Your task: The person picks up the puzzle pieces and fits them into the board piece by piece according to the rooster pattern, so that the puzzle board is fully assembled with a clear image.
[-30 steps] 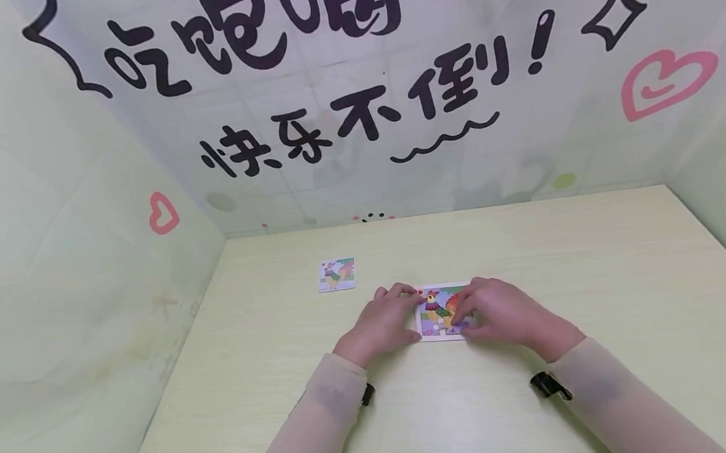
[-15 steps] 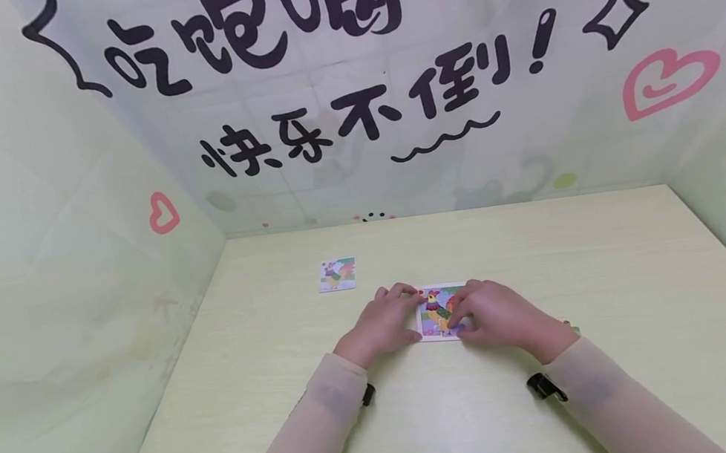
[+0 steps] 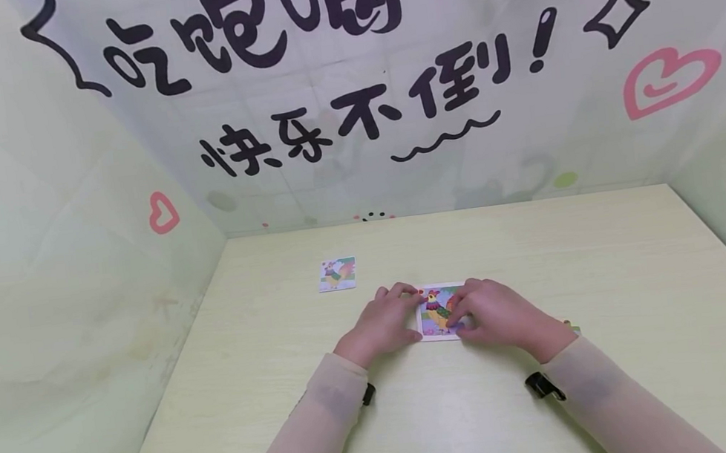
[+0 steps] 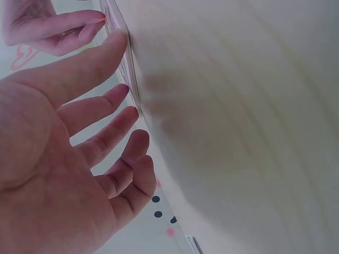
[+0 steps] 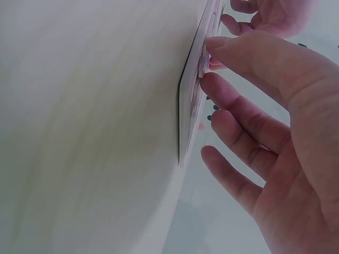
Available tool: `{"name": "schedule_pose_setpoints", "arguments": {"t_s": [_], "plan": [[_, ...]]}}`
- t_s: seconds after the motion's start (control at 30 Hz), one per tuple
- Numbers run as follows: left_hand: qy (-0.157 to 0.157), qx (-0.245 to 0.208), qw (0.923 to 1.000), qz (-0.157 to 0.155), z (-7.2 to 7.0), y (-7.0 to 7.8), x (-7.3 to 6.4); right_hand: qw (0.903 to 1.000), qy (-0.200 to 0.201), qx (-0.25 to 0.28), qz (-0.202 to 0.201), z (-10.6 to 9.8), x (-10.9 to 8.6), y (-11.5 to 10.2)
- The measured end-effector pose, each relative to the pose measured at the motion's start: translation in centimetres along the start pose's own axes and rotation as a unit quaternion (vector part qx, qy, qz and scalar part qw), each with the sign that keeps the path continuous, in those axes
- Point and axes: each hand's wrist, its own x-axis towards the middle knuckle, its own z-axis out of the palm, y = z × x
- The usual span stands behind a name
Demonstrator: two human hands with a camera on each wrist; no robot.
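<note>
A small jigsaw puzzle board with a white frame and a colourful rooster picture lies flat on the table. My left hand holds its left side, thumb at the near corner and fingertips at the far one. From the right, my right hand reaches over the board. Between its thumb and index finger, in the right wrist view, a thin puzzle piece stands slightly proud of the surface. The right part of the rooster picture is hidden under that hand.
Up and to the left lies a paler rooster picture card. A small green and yellow piece shows beside the right wrist. The pale wooden table meets printed walls at its back and sides.
My right hand has shifted slightly left over the board. White gaps low in the rooster picture no longer show. The small piece by the right wrist has come into sight. My left hand stays put.
</note>
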Motion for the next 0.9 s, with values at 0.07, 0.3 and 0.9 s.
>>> {"name": "schedule_pose_setpoints", "arguments": {"t_s": [0.07,0.3,0.9], "plan": [[0.0,-0.002,1.0,-0.001,-0.06,0.05,-0.03,1.0,0.0,-0.002,0.0,0.06,0.02,0.05],[0.0,-0.008,1.0,-0.001,-0.09,0.06,-0.1,1.0,0.003,-0.003,0.001,0.15,0.05,0.08],[0.001,-0.006,1.0,-0.002,0.06,0.01,-0.08,0.9996,0.017,0.013,-0.018,0.06,0.3,0.05]]}}
